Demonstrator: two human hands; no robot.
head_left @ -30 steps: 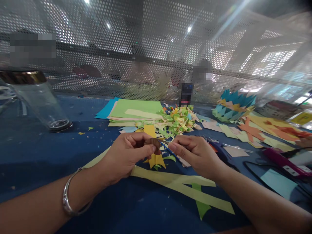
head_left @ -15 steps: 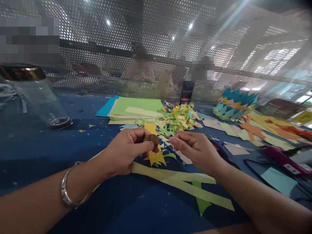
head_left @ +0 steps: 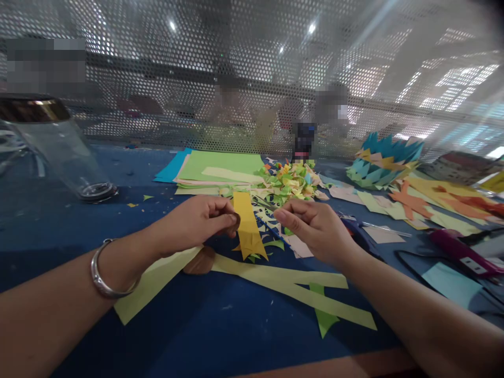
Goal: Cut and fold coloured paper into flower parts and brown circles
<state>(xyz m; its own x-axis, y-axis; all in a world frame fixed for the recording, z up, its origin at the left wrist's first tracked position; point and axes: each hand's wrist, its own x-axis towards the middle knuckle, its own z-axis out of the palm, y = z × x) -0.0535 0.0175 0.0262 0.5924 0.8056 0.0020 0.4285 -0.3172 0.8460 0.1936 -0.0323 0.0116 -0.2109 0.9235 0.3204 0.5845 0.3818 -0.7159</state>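
My left hand (head_left: 202, 223) is closed in a pinch left of a yellow paper strip (head_left: 246, 218). A small brown round piece, seen nearly edge-on, shows between its fingertips. Under that hand, a flat brown disc (head_left: 199, 261) lies among pale green paper strips (head_left: 271, 275). My right hand (head_left: 315, 226) is closed, thumb against fingers, right of the yellow strip. From its fingertips a slim grey pointed tool (head_left: 264, 203) sticks out to the left; its kind is unclear. The yellow strip has pointed cuts at its near end.
Paper scraps (head_left: 291, 181) are heaped beyond my hands, beside stacked coloured sheets (head_left: 224, 165). A glass jar (head_left: 66, 152) stands left. On the right are a zigzag-edged paper ring (head_left: 384, 160), a purple power strip (head_left: 464, 254) and cables. A perforated metal screen (head_left: 165, 79) rises behind.
My left hand has moved slightly left, and its brown piece has turned from face-on to nearly edge-on. The disc on the table and the grey tool have come into view.
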